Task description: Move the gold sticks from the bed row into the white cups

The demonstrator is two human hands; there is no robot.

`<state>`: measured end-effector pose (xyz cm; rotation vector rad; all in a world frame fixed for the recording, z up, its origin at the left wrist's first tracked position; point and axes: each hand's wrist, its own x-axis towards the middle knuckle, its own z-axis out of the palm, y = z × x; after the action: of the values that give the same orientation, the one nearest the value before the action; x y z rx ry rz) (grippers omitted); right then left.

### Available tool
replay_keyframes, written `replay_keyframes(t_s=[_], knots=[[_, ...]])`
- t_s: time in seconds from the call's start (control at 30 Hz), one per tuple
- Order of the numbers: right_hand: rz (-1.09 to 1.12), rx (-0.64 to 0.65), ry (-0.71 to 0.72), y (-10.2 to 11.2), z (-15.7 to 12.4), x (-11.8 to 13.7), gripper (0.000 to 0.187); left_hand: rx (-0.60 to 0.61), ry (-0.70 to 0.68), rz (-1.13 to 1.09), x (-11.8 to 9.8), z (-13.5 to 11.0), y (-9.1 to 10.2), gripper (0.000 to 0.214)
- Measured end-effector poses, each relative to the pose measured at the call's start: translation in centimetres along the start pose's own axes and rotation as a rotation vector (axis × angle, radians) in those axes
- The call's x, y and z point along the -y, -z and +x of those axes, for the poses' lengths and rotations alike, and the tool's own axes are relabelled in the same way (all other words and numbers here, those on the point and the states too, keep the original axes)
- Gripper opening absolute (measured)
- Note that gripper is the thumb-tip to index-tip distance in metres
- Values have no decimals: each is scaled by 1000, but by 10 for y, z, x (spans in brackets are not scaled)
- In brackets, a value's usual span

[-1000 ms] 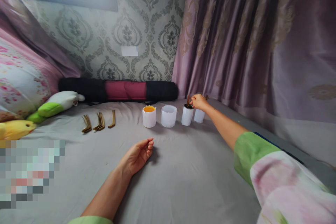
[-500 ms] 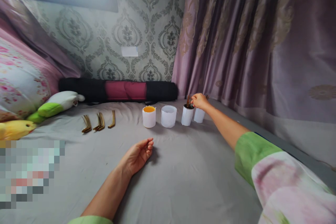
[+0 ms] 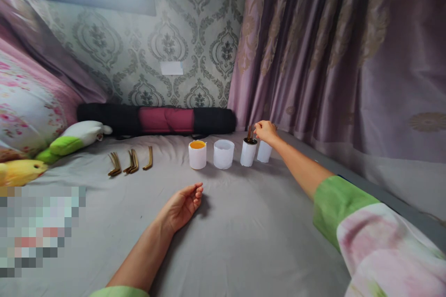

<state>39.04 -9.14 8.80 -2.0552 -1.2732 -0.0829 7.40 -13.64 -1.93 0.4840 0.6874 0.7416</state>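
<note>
My right hand (image 3: pixel 265 131) is above two white cups, fingertips pinched together at the mouth of the dark-filled cup (image 3: pixel 247 154). Thin brown sticks (image 3: pixel 250 132) stand upright in that cup; whatever is between the fingertips is too small to make out. The rightmost white cup (image 3: pixel 264 152) is partly covered by this hand. My left hand (image 3: pixel 186 207) rests palm up on the grey sheet, its fingers loosely curled in with nothing visible in them. Nearest to it stand a wide translucent white cup (image 3: pixel 223 155) and a white cup with an orange inside (image 3: pixel 197 157).
Bent brown sticks lie in small bunches (image 3: pixel 131 162) on the grey sheet (image 3: pixel 237 250), left of the cups. Behind is a black and maroon roll (image 3: pixel 166 119) along the wall. Plush toys (image 3: pixel 78 137) lie at left; a purple curtain (image 3: pixel 313 55) hangs at right.
My right hand has shifted very slightly upward beside the sticks in the dark-filled cup. My left hand and the cups stay where they were.
</note>
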Motion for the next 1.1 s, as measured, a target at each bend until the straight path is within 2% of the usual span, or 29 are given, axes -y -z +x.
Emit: replay_keyframes(t_s=[0.53,0.83,1.1], knots=[[52,-59,35,4,-9,9,26,-4,6,-7,-1,0,0,11],[92,-95,125,-1,-14,9,25,5,4,-8,0,0,1,11],[246,-22,131,-5,-37,17,25,26,0,0,0,3,5,10]])
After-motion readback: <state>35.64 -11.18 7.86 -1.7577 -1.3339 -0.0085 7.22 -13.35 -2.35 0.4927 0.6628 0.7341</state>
